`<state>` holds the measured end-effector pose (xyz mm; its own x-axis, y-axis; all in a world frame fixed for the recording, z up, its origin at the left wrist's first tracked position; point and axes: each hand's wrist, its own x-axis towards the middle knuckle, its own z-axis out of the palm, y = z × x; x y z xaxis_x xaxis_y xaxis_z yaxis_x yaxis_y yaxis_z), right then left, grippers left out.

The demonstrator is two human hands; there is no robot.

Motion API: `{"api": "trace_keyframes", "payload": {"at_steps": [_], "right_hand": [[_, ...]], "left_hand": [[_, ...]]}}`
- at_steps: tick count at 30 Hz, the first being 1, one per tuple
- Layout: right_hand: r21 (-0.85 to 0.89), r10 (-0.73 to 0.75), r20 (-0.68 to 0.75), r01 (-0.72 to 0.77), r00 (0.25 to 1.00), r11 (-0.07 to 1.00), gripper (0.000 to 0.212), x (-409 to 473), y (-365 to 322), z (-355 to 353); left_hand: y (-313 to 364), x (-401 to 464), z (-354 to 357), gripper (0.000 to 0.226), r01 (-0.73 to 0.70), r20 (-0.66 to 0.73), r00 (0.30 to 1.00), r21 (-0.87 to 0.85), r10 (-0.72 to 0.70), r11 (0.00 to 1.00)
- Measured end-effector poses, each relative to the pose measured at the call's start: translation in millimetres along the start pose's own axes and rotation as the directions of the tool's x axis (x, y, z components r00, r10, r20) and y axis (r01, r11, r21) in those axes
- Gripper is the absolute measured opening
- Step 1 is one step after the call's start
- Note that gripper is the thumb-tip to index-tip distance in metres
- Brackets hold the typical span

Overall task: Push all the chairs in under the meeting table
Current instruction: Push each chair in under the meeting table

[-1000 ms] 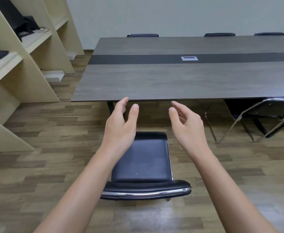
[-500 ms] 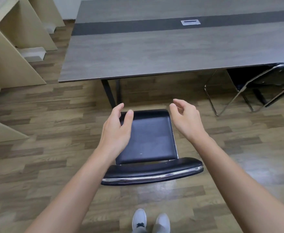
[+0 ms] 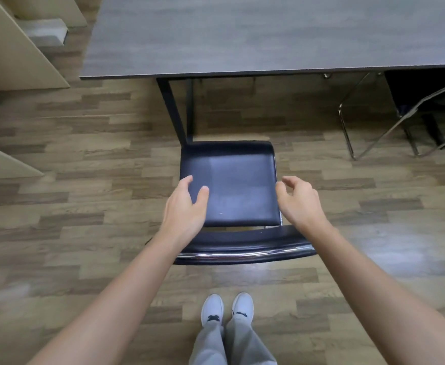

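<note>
From my head camera, both my arms reach forward and down over the black chair [image 3: 238,191]. My left hand [image 3: 184,206] hovers above the left part of the seat, fingers [image 3: 187,181] loosely spread and holding nothing. My right hand [image 3: 299,202] hangs just beside the seat's right edge, fingers gently curled, also holding nothing; whether a fingertip brushes the edge I cannot tell.

Compared with half a second ago, my view has tipped further down, my white shoes [image 3: 226,308] are fully in sight, and both hands sit lower over the seat.

The chair stands on the wood floor [image 3: 84,206] in front of me, its backrest [image 3: 245,246] under my forearms, its front edge near the desk [image 3: 242,35] leg and not yet under the desk. Another chair [image 3: 411,111] sits partly under the desk at right.
</note>
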<state>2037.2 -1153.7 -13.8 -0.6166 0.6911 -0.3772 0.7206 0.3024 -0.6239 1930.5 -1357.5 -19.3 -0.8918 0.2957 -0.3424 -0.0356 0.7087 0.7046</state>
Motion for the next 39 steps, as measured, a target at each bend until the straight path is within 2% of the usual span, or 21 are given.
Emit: {"api": "trace_keyframes", "payload": {"at_steps": [6,8,10,12,14,16,17,19,22,25,31,39], "right_hand": [[-0.142,0.093,0.113,-0.077,0.989,0.987,0.041,-4.4,52.8,30.8],[-0.25,0.111,0.141,-0.073,0.984,0.966,0.038,-11.2,67.8,39.8],[-0.394,0.058,0.094,-0.016,0.994,0.919,0.037,-17.5,79.9,45.5],[-0.433,0.03,-0.039,-0.044,0.999,0.9,0.041,-20.4,90.2,47.6],[-0.349,0.141,-0.152,-0.187,0.978,0.918,0.056,-22.7,96.1,46.1],[-0.204,0.302,-0.191,-0.339,0.934,0.918,0.079,-25.5,96.4,45.4],[-0.14,0.359,-0.194,-0.388,0.913,0.911,0.088,-26.2,95.3,46.1],[-0.045,0.444,-0.183,-0.459,0.877,0.887,0.101,-24.8,93.7,47.8],[0.186,0.623,-0.093,-0.601,0.777,0.777,0.108,-16.5,96.0,49.1],[0.36,0.693,-0.039,-0.637,0.72,0.682,0.095,-12.6,97.1,48.9],[0.315,0.675,-0.069,-0.626,0.735,0.713,0.077,-10.9,99.1,49.5],[0.276,0.646,-0.12,-0.6,0.754,0.751,0.071,-2.2,93.8,51.1]], "left_hand": [[-57.1,-2.0,21.1,0.066,0.151,0.059,0.984,0.205,-0.166,0.967],[-74.1,-8.5,26.3,0.063,0.158,0.066,0.98,0.313,-0.187,0.937],[-88.5,-15.7,30.5,0.056,0.1,0.038,0.991,0.442,-0.13,0.891],[-98.5,-20.4,31.6,0.055,0.115,-0.075,0.993,0.491,-0.089,0.863],[-104.1,-26.0,30.3,0.076,0.275,-0.217,0.956,0.413,-0.2,0.868],[-106.3,-34.2,29.4,0.105,0.47,-0.294,0.861,0.144,-0.416,0.871],[-107.3,-37.3,30.6,0.114,0.538,-0.274,0.807,-0.027,-0.524,0.842],[-108.5,-39.1,35.6,0.115,0.585,-0.162,0.738,-0.328,-0.655,0.741],[-105.2,-33.3,38.6,0.103,0.567,-0.047,0.703,-0.566,-0.71,0.598],[-103.8,-28.5,38.0,0.099,0.567,-0.017,0.701,-0.592,-0.712,0.572],[-112.8,-26.0,39.4,0.096,0.553,-0.027,0.719,-0.584,-0.695,0.595],[-117.9,-12.1,36.3,0.09,0.531,-0.044,0.744,-0.567,-0.667,0.63]]}}
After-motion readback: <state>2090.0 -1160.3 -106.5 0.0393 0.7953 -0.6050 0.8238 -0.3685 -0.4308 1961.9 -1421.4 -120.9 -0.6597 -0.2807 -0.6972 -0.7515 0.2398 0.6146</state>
